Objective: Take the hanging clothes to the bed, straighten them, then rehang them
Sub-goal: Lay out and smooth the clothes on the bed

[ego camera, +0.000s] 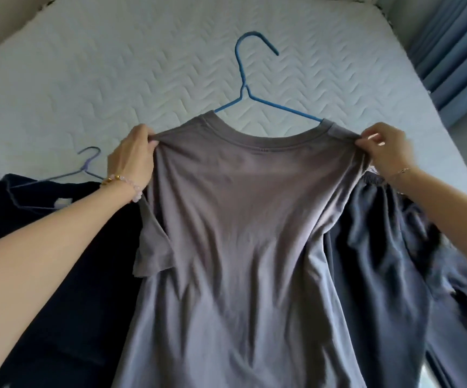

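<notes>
left hand [133, 155] and right hand [385, 148] pinched grey shirt [235, 219] shoulders | likely squaring it on blue hanger [250, 88] over bed [114, 65]

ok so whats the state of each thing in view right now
grey t-shirt: on blue hanger, held at both shoulders
blue hanger: inside the t-shirt, hook free
left hand: pinching left shoulder
right hand: pinching right shoulder
dark navy garment: lying flat, on purple hanger
purple hanger: inside the navy garment
blue-grey garment: lying crumpled
</notes>
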Tool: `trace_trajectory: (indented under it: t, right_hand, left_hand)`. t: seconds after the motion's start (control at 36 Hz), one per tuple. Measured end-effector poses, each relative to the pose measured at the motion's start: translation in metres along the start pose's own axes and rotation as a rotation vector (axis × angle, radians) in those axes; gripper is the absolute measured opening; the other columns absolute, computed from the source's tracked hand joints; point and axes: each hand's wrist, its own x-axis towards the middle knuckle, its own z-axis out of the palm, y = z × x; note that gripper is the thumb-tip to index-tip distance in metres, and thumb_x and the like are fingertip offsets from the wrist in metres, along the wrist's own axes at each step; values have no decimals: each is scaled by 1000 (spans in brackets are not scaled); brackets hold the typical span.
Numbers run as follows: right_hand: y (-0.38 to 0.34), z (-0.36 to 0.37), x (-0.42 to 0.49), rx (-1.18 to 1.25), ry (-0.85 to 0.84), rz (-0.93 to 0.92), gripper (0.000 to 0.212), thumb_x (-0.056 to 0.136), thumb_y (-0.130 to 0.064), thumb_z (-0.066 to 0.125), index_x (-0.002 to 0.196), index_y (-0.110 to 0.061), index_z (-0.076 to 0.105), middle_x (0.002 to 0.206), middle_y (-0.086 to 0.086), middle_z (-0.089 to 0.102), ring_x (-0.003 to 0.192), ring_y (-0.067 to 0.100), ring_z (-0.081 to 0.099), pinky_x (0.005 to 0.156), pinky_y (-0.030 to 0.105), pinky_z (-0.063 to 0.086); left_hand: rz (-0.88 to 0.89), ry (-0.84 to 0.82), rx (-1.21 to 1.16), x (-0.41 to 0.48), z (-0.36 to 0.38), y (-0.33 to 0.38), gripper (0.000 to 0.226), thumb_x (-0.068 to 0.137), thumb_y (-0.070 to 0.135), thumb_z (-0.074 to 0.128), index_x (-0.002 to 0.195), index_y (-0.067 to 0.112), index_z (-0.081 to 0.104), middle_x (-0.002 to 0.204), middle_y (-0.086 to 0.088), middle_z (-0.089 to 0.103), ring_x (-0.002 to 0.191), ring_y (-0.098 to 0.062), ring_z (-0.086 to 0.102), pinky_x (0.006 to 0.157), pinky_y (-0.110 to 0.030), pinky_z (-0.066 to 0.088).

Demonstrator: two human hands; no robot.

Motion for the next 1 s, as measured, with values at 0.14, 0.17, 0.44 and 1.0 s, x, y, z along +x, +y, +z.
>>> trace_trajectory:
  t: [0.14, 0.17, 0.44, 1.0]
  right_hand:
    - [-17, -64, -65, 79, -39, -107, 42, 106, -11, 62, 86, -47, 67, 73, -6, 54, 57, 3, 58, 57, 14, 48]
    - [-22, -78, -80, 101, -49, -128, 45, 107, -11, 61, 83, -50, 65, 73, -7, 54, 51, -4, 57, 58, 13, 49]
    - [-85, -169, -140, 318, 149, -229, 15, 99, -33, 61, 89, -34, 72, 65, -38, 65, 63, -16, 59, 59, -3, 46]
    - [56, 84, -65, -280, -429, 44, 57, 104, -16, 61, 159, -5, 48, 159, 24, 54, 143, 41, 53, 118, 49, 45]
  left_hand:
    - [121, 23, 4, -39, -79, 11, 24, 98, 24, 37, 110, 6, 48, 120, -13, 56, 101, -37, 56, 72, -40, 40]
    - [141, 29, 8, -48, -96, 10, 25, 98, 25, 37, 111, 6, 48, 119, -13, 57, 100, -37, 57, 72, -41, 41]
    - [299, 273, -316, -71, -208, 3, 16, 89, 38, 51, 87, 54, 52, 86, 48, 52, 75, 13, 53, 80, -18, 43]
    - [-64, -259, 99, -44, 74, -22, 31, 88, 13, 48, 118, 15, 58, 126, -14, 55, 114, -34, 52, 89, -40, 44]
